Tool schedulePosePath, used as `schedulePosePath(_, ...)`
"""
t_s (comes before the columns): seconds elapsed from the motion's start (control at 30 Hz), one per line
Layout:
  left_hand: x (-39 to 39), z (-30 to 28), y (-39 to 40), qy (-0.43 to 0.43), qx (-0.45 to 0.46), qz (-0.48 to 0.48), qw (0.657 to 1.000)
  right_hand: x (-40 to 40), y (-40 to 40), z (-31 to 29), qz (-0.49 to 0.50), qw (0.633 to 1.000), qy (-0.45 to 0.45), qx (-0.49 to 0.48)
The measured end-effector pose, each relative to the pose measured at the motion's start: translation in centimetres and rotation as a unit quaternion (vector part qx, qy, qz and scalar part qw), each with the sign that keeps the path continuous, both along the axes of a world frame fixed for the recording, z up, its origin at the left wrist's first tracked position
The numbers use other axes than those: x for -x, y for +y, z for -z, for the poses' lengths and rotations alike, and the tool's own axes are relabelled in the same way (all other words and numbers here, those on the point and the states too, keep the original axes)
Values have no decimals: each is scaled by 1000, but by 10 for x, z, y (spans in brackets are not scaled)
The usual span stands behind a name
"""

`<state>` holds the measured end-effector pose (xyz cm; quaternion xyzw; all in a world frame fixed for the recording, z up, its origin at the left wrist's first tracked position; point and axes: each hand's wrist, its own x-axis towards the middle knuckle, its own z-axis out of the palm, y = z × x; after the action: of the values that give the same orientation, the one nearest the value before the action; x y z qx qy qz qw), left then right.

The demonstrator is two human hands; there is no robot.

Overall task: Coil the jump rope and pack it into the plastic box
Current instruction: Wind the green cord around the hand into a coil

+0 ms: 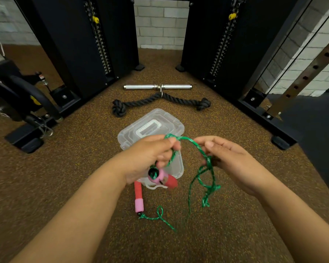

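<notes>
My left hand [150, 156] grips one pink-and-red handle [162, 178] of the jump rope and pinches the green cord near its top. The green cord [193, 144] arcs over to my right hand [230, 160], which pinches it; tangled loops hang below that hand. On the floor under my left wrist lies the other handle [138, 198], with cord trailing from its lower end. The clear plastic box [154, 126], lid on, stands on the floor just beyond and under my hands.
A black knotted rope attachment [160, 102] and a chrome bar [158, 86] lie on the brown speckled floor beyond the box. Black weight-stack towers [87, 44] stand left and right. A black machine base [27, 133] sits at left.
</notes>
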<state>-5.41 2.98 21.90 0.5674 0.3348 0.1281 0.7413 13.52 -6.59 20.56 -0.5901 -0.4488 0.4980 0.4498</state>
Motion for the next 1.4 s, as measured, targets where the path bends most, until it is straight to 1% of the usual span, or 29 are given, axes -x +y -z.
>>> schedulePosePath(0.03,1,-1,3,-20,12,-29,999,0,-1,0,-21,1000,-4,4)
schedulePosePath(0.1,2,-2,8,-51,24,-73,996,3,-2,0,-47,998,-47,12)
schedulePosePath(0.17,4,-3,11,-59,21,-98,993,8,-2,2,-21,998,-59,8)
schedulePosePath(0.27,6,-2,13,-64,14,-122,990,7,0,6,51,997,-58,-12)
schedulePosePath(0.3,6,-2,14,-67,14,-131,989,6,0,5,56,996,-63,-11)
schedulePosePath(0.37,6,-2,14,-67,13,-146,987,4,-1,7,28,993,-113,3)
schedulePosePath(0.47,4,-2,13,-65,6,-145,987,3,-4,16,-21,970,-237,37)
schedulePosePath(0.5,3,-1,12,-63,4,-138,988,3,-4,17,-27,962,-269,33)
schedulePosePath(0.53,2,-1,11,-61,4,-129,990,5,-3,18,-21,959,-281,23)
schedulePosePath(0.57,2,-1,11,-58,5,-119,991,6,-2,18,-1,968,-249,15)
schedulePosePath(0.6,2,-1,10,-57,9,-109,992,7,-1,16,35,984,-173,10)
schedulePosePath(0.63,3,0,10,-58,15,-98,993,9,1,13,81,994,-70,4)
schedulePosePath(0.67,3,0,9,-61,24,-89,994,12,4,12,125,992,34,1)
schedulePosePath(0.7,3,-1,8,-67,36,-83,994,13,5,11,163,981,102,-1)
schedulePosePath(0.73,3,-1,7,-76,51,-80,993,14,6,12,191,974,120,3)
schedulePosePath(0.77,2,-1,6,-89,69,-82,990,14,6,15,201,975,92,9)
schedulePosePath(0.8,1,-2,6,-103,85,-90,987,16,6,18,195,980,29,17)
schedulePosePath(0.83,0,-4,6,-119,97,-102,983,18,5,21,177,983,-54,22)
schedulePosePath(0.9,0,-6,7,-142,110,-122,976,23,2,29,106,971,-216,5)
schedulePosePath(0.97,0,-7,7,-148,110,-124,975,30,-2,34,15,945,-326,-24)
schedulePosePath(1.0,-1,-7,5,-147,111,-122,975,34,-4,34,-23,933,-357,-35)
schedulePosePath(1.07,-3,-7,3,-136,111,-112,978,44,-7,31,-76,916,-390,-57)
schedulePosePath(1.1,-4,-5,1,-117,93,-103,983,48,-8,29,-94,909,-401,-70)
schedulePosePath(1.13,-5,-3,0,-77,45,-91,992,53,-9,24,-108,904,-406,-82)
schedulePosePath(1.2,-6,1,-4,24,-71,-51,996,57,-11,16,-122,908,-388,-102)
schedulePosePath(1.23,-5,1,-6,61,-106,-29,992,57,-10,11,-118,916,-366,-112)
schedulePosePath(1.3,-5,3,-8,99,-135,-9,986,53,-8,-1,-85,946,-286,-127)
schedulePosePath(1.37,-4,0,-10,104,-127,-7,986,46,-6,-13,-37,978,-173,-110)
schedulePosePath(1.4,-4,-2,-11,97,-118,3,988,43,-3,-18,-24,988,-118,-91)
